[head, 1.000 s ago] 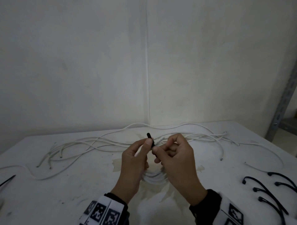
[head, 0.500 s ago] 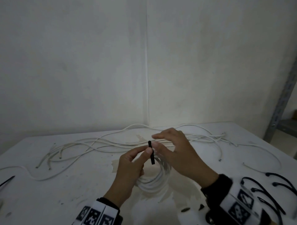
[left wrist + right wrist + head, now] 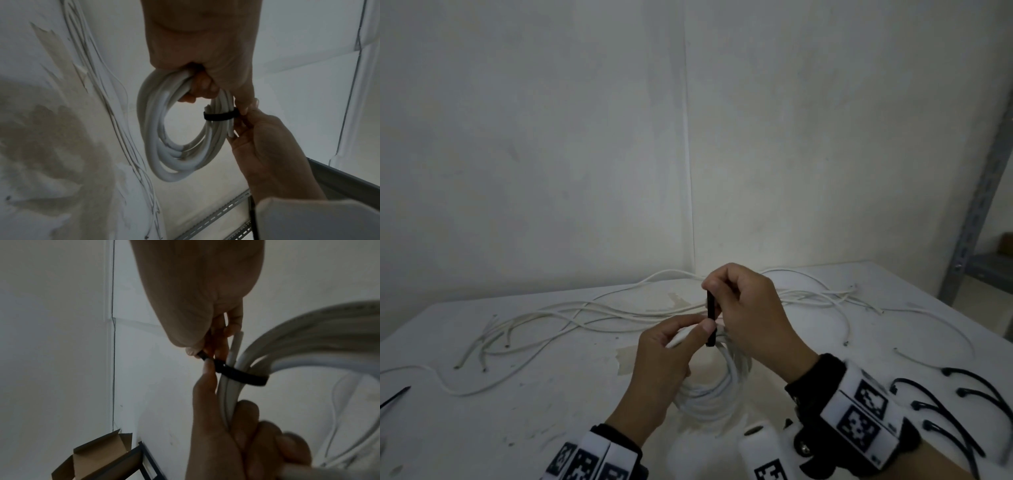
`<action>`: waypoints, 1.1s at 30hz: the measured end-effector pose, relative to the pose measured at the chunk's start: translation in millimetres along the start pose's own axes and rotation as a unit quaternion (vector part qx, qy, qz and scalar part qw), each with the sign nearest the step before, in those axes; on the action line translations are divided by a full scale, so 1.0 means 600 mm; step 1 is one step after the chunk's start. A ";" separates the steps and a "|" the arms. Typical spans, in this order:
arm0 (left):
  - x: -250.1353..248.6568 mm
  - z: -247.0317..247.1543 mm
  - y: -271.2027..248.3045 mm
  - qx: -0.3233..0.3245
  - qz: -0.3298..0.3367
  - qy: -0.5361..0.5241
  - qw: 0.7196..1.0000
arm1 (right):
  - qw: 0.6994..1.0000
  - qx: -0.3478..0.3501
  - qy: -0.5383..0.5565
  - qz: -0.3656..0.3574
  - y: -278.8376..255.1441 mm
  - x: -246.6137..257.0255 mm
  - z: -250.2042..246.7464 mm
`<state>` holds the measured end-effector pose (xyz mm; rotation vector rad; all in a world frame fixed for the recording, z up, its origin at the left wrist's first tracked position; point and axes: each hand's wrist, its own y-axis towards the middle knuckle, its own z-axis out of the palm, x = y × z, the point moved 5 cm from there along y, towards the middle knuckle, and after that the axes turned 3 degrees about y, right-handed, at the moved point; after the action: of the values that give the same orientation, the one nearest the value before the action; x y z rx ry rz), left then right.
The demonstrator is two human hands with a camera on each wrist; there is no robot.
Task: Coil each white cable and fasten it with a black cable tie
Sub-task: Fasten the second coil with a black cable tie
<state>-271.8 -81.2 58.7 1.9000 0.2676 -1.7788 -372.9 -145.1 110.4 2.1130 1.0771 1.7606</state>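
Observation:
A coiled white cable hangs above the table, and my left hand grips its top, thumb against the black cable tie. The tie stands upright in the head view. My right hand pinches the tie's upper end. In the left wrist view the tie is wrapped round the coil's strands just below my left hand, with the right hand at its end. In the right wrist view my right hand pinches the tie's free end while the left hand clasps the coil.
Several loose white cables lie across the back of the white table. Spare black cable ties lie at the right edge, one more at the left. A metal rack stands at the right, with a cardboard box.
My right hand has risen from beside the left thumb, first with its fingers spread over the tie, and now pinches the tie's top end. The tie stands upright and the coil shows below.

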 end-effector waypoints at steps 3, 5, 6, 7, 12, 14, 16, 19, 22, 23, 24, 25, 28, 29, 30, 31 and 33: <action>-0.009 -0.010 0.004 -0.011 0.020 0.021 1.000 | 0.999 0.006 0.048 0.005 -0.003 0.004 0.006; -0.013 -0.017 0.006 -0.020 0.026 0.020 0.999 | 0.995 0.054 0.074 0.033 -0.002 0.006 0.011; -0.014 -0.018 0.007 -0.023 0.024 0.016 0.999 | 0.994 0.070 0.076 0.038 -0.002 0.008 0.011; -0.014 -0.019 0.006 -0.025 0.022 0.013 0.999 | 0.995 0.074 0.068 0.028 -0.002 0.010 0.010; -0.015 -0.010 0.002 -0.020 0.016 0.008 1.000 | 0.998 0.024 -0.024 -0.060 -0.007 0.025 0.003; -0.015 -0.008 -0.003 -0.014 0.022 0.007 1.000 | 0.998 0.002 -0.018 -0.057 -0.006 0.022 0.000; -0.017 -0.008 -0.007 -0.012 0.032 0.004 0.999 | 0.999 -0.011 -0.013 -0.049 -0.003 0.019 0.000; -0.023 -0.008 -0.008 -0.004 0.045 -0.002 0.999 | 0.999 -0.023 0.001 -0.030 -0.001 0.016 0.005; -0.020 -0.014 -0.007 -0.009 0.050 -0.001 0.999 | 0.999 -0.034 0.033 -0.018 0.002 0.011 0.009; -0.017 -0.017 -0.008 -0.017 0.046 0.001 0.999 | 0.999 -0.021 0.036 -0.017 0.002 0.010 0.012; -0.012 -0.021 -0.009 -0.028 0.037 0.004 0.999 | 0.999 0.000 0.032 -0.015 0.001 0.009 0.017; -0.007 -0.026 -0.009 -0.041 0.027 0.003 0.999 | 0.999 0.027 0.023 -0.004 -0.001 0.006 0.022; 0.000 -0.048 0.001 -0.092 -0.005 -0.028 0.995 | 0.990 0.124 -0.009 0.068 -0.021 -0.025 0.033; -0.002 -0.056 0.006 -0.104 -0.015 -0.052 0.993 | 0.983 0.158 -0.010 0.091 -0.030 -0.035 0.037; -0.005 -0.063 0.011 -0.110 -0.023 -0.076 0.991 | 0.977 0.185 0.000 0.105 -0.038 -0.040 0.042; -0.009 -0.068 0.014 -0.108 -0.028 -0.095 0.989 | 0.973 0.205 0.024 0.105 -0.044 -0.040 0.048; -0.017 -0.074 0.018 -0.087 -0.038 -0.107 0.990 | 0.971 0.215 0.066 0.086 -0.047 -0.041 0.055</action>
<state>-229.5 -66.3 71.0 1.5827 0.4088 -1.9239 -355.2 -130.4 66.2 2.4245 1.4656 1.9084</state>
